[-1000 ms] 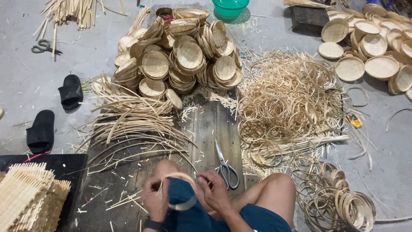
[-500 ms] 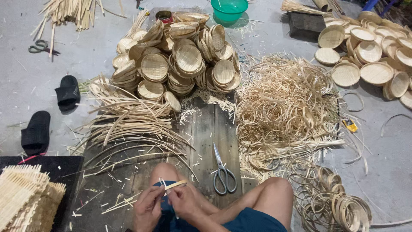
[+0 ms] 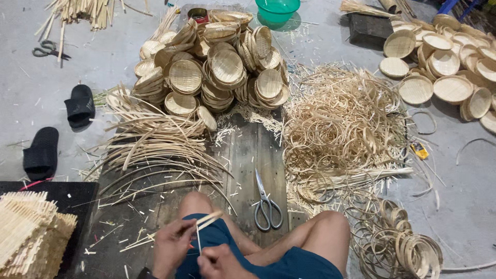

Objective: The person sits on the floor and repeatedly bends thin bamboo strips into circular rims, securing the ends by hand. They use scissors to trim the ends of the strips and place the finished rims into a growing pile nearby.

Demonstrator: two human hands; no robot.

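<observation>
Sitting on the dark plank board (image 3: 248, 155), knees up, work in my lap.

Big stuff first: heap of small round woven trays (image 3: 217, 67) at the far end of the board, tangle of loose bamboo hoops (image 3: 341, 119) to my right, fan of long curved bamboo strips (image 3: 155, 150) to my left. Finished coiled rings (image 3: 403, 248) by my right knee. Stack of flat woven mats (image 3: 28, 237) at my left side. Scissors (image 3: 267, 204) lie on the board just ahead of my right knee, handles toward me, blades pointing away.

The piece in hand: a thin bamboo strip (image 3: 206, 221), held low over my lap between both hands. Its visible flat end runs up and to the right, past my left fingers; a thinner bit drops near-vertical from there toward my right hand. So long axis is roughly diagonal, lower-left to upper-right.

My left hand (image 3: 173, 245) is pinched closed on the strip, fingertips at the bend, wrist coming in from the lower left. My right hand (image 3: 219, 261) sits just below and right of it, fingers curled in; looks clamped on the lower end, though the contact itself is hidden behind the knuckles.

Left hand is nearer the free end. Right hand is nearer the scissors, well apart from them.
</observation>
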